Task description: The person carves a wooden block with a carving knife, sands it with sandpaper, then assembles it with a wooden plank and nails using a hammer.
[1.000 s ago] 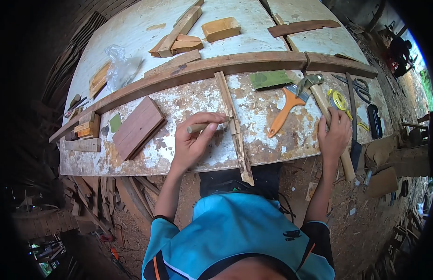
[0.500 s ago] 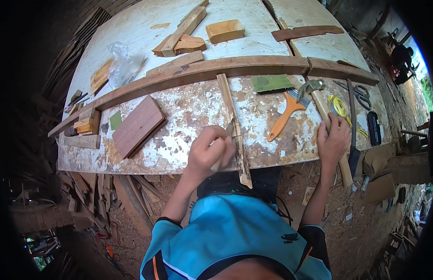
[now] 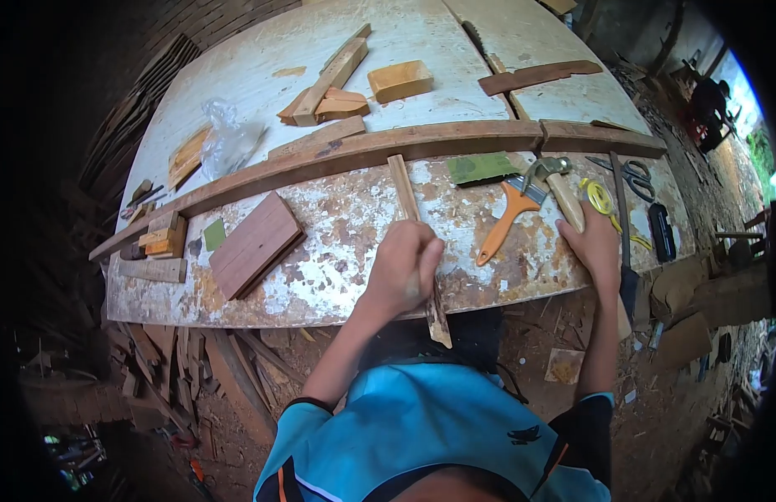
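My left hand (image 3: 405, 268) is closed in a fist over a narrow wooden strip (image 3: 402, 180), which lies across the bench edge with its near end jutting out. Gripped in that fist is a short tool with a pale handle (image 3: 415, 283), apparently a chisel; its working end is hidden. My right hand (image 3: 594, 243) wraps around the wooden handle of a claw hammer (image 3: 565, 199) lying on the bench, head pointing away. Just left of the hammer is an orange-handled paintbrush (image 3: 507, 219). A yellow tape measure (image 3: 599, 197) sits beyond my right fingers.
A long wooden beam (image 3: 338, 151) crosses the painted bench (image 3: 329, 276). Green sandpaper (image 3: 482, 169), scissors (image 3: 637, 177) and a black-cased object (image 3: 662, 233) lie at right. A reddish wooden block (image 3: 256, 243) is at left. Further back are wood pieces (image 3: 400, 81) and a plastic bag (image 3: 227, 138).
My left hand has moved right, onto the wooden strip, covering the tool's tip that showed before. My right hand stays at the hammer handle. The whole view has shifted slightly.
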`<action>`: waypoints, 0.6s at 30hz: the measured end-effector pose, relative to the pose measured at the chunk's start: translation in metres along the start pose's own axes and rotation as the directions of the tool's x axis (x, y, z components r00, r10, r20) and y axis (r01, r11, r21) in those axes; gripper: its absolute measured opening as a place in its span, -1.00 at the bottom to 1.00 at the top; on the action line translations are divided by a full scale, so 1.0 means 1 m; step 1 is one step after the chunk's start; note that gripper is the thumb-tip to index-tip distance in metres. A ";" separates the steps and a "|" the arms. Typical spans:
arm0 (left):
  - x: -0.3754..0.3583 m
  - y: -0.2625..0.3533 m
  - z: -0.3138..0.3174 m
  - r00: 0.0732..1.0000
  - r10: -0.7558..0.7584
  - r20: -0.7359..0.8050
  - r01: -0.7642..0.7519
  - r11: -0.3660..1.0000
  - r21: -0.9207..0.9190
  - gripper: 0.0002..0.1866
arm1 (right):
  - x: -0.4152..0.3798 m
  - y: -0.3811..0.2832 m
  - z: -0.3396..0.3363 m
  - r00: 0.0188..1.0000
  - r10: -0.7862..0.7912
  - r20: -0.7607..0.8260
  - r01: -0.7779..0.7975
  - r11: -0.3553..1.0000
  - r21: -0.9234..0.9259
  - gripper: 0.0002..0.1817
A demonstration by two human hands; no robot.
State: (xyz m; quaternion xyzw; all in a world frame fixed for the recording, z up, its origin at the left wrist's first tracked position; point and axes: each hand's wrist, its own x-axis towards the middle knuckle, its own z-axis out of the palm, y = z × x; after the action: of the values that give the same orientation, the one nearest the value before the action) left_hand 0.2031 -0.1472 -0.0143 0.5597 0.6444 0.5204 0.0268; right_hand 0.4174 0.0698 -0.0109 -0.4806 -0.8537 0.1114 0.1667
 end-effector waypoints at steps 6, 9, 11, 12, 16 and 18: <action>0.008 -0.015 0.008 0.954 0.270 0.129 -0.266 0.963 -0.052 -0.88 | -0.003 0.012 -0.036 0.964 0.104 0.244 -0.208 0.868 0.451 -0.56; 0.012 -0.017 0.004 0.959 0.260 0.116 -0.248 0.962 -0.113 -0.87 | -0.024 0.018 -0.055 0.993 -0.072 0.093 0.005 0.815 0.579 -0.60; 0.010 -0.018 0.001 0.933 0.329 0.148 -0.308 0.940 -0.146 -0.72 | -0.046 0.010 -0.066 0.991 -0.104 0.088 0.001 0.653 0.758 -0.59; 0.006 -0.014 0.001 0.923 0.348 0.163 -0.328 0.935 -0.136 -0.71 | -0.058 0.004 -0.068 0.988 -0.102 0.112 -0.041 0.532 0.846 -0.58; 0.006 -0.014 0.006 0.903 0.382 0.197 -0.374 0.924 -0.076 -0.69 | -0.126 -0.014 -0.025 0.994 0.006 0.111 -0.063 0.854 0.517 -0.59; 0.009 -0.016 0.008 0.915 0.351 0.198 -0.349 0.936 -0.045 -0.69 | -0.134 -0.030 -0.015 0.959 -0.219 0.179 0.093 0.841 0.533 -0.62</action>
State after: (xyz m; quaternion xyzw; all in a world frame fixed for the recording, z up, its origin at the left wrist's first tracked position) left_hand 0.1939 -0.1326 -0.0240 0.7158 0.5256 0.4598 0.0013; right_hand 0.4645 -0.0599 -0.0108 -0.3298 -0.8418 0.3788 0.1976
